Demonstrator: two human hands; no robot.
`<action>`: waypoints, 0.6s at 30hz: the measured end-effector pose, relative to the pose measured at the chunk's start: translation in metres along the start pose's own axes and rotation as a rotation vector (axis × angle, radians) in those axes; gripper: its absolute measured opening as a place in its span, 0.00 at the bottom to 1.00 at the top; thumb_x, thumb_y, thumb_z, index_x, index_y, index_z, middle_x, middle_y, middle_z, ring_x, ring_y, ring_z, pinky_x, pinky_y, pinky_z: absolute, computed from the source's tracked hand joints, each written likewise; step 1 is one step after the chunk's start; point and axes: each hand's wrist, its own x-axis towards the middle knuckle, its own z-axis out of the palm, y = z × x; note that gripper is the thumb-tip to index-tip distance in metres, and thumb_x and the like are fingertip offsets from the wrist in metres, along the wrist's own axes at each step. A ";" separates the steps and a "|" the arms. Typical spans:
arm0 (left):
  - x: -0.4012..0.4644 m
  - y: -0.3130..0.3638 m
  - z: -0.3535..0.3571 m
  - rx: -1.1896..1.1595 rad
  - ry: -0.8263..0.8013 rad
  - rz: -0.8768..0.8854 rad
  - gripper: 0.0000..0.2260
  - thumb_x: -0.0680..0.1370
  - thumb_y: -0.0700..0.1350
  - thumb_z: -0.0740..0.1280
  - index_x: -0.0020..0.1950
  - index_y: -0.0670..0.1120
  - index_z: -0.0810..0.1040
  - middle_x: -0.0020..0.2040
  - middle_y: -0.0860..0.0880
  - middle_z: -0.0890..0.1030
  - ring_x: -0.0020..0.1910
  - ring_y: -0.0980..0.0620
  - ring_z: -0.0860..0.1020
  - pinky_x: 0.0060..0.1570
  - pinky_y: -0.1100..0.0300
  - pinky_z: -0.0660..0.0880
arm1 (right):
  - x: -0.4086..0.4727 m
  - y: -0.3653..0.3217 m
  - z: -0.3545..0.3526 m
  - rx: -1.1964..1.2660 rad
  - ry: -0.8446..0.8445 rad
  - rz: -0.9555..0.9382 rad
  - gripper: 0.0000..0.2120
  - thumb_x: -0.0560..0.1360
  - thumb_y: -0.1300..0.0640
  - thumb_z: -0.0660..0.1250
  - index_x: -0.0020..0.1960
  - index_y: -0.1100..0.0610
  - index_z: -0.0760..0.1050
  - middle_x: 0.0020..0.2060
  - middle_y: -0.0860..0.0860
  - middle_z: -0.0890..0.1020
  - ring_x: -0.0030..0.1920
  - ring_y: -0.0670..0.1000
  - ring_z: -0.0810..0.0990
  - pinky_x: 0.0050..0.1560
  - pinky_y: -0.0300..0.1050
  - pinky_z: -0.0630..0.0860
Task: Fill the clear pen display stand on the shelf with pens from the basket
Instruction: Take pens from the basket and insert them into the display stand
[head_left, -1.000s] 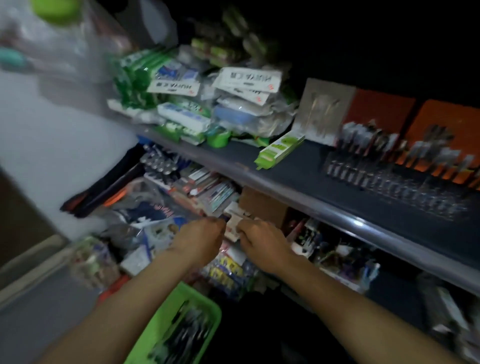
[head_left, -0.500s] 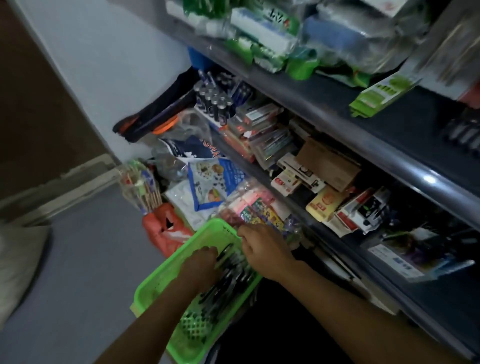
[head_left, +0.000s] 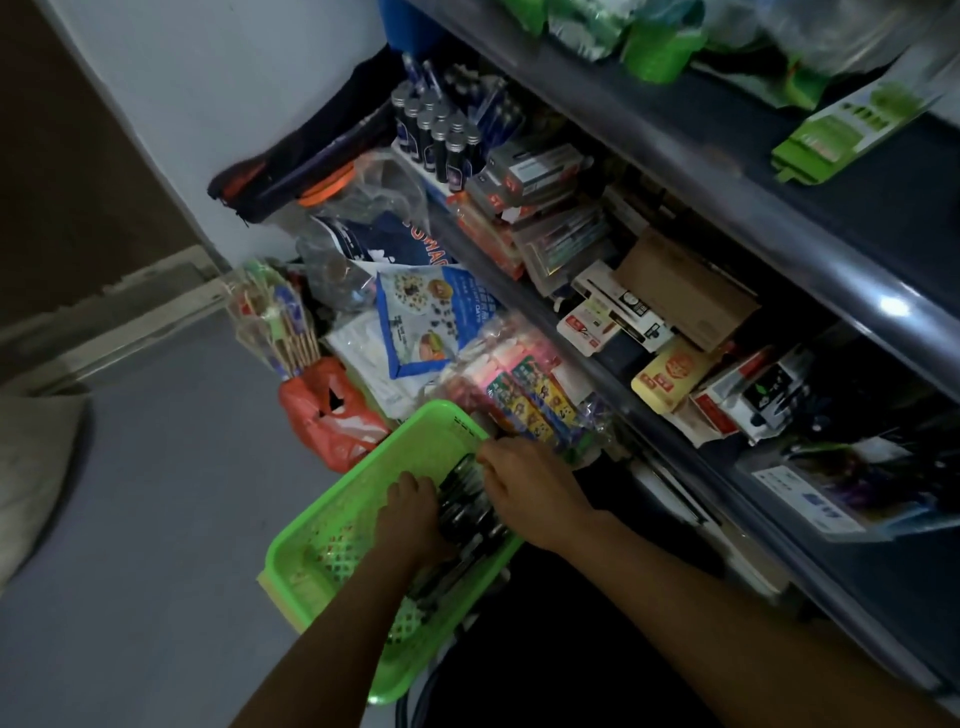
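Two hands reach down into the green basket (head_left: 363, 499) at lower centre, forearms angling in from the bottom edge. Left hand (head_left: 408, 512) and right hand (head_left: 530, 483) sit on the dark pens (head_left: 467, 506); fingers curl under, grip impossible to tell. Display stand out of frame.

Our left hand (head_left: 408, 512) and right hand (head_left: 530, 488) cover the dark pens (head_left: 465, 506) in the bright green plastic lattice basket (head_left: 358, 499), so we cannot tell whether our fingers grip any. The bottom edge of the frame cuts off our forearms. Labels on the shelf's small cardboard boxes (head_left: 613, 317) at centre right are too small to read.
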 end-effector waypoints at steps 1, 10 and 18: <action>0.001 0.002 0.000 0.001 -0.009 -0.014 0.34 0.64 0.54 0.76 0.61 0.42 0.64 0.60 0.42 0.65 0.59 0.41 0.68 0.52 0.47 0.73 | 0.001 0.000 0.001 0.004 -0.001 -0.001 0.07 0.78 0.58 0.59 0.49 0.59 0.74 0.54 0.60 0.76 0.44 0.60 0.77 0.41 0.51 0.69; 0.005 0.011 0.012 -0.176 0.010 -0.117 0.32 0.68 0.46 0.74 0.63 0.39 0.59 0.58 0.41 0.71 0.56 0.40 0.73 0.47 0.48 0.72 | -0.002 0.002 0.002 0.019 -0.011 -0.017 0.08 0.77 0.59 0.59 0.51 0.60 0.75 0.47 0.58 0.81 0.48 0.61 0.78 0.45 0.53 0.73; 0.007 0.008 0.017 -0.276 0.017 -0.084 0.20 0.73 0.54 0.69 0.55 0.42 0.66 0.55 0.39 0.76 0.55 0.40 0.76 0.46 0.53 0.69 | -0.005 0.002 0.002 0.075 -0.018 -0.004 0.06 0.78 0.60 0.59 0.47 0.60 0.74 0.45 0.58 0.80 0.47 0.61 0.76 0.43 0.53 0.70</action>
